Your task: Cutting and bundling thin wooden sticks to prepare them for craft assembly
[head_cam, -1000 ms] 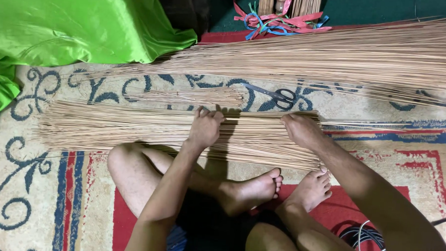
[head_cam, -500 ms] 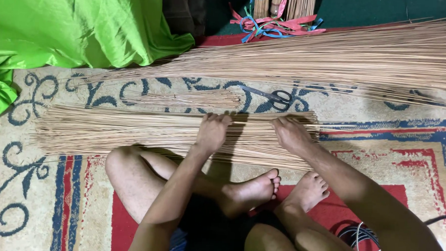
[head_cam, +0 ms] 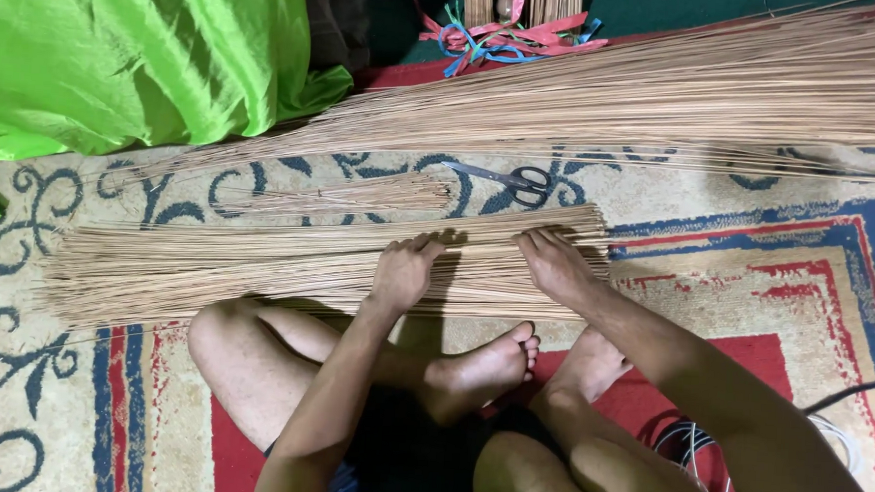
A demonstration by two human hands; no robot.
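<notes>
A flat layer of thin tan broom sticks [head_cam: 210, 266] lies across the patterned carpet in front of my crossed legs. My left hand [head_cam: 404, 271] rests palm down on the sticks near their middle, fingers spread a little. My right hand [head_cam: 553, 264] presses flat on the sticks close to their right ends. Neither hand grips anything. A smaller loose bunch of sticks [head_cam: 361, 192] lies just beyond, and black-handled scissors [head_cam: 507, 178] lie past the fingertips.
A much larger pile of long sticks [head_cam: 680, 94] stretches across the back right. Bright green cloth [head_cam: 121, 55] covers the back left. Red and blue ribbon strips [head_cam: 506, 37] lie at the far edge. Cables [head_cam: 842, 431] sit by my right knee.
Both hands have stayed on the stick layer, with the right hand sliding slightly left toward the left hand. The view has shifted a little, bringing the scissors clear of the hands.
</notes>
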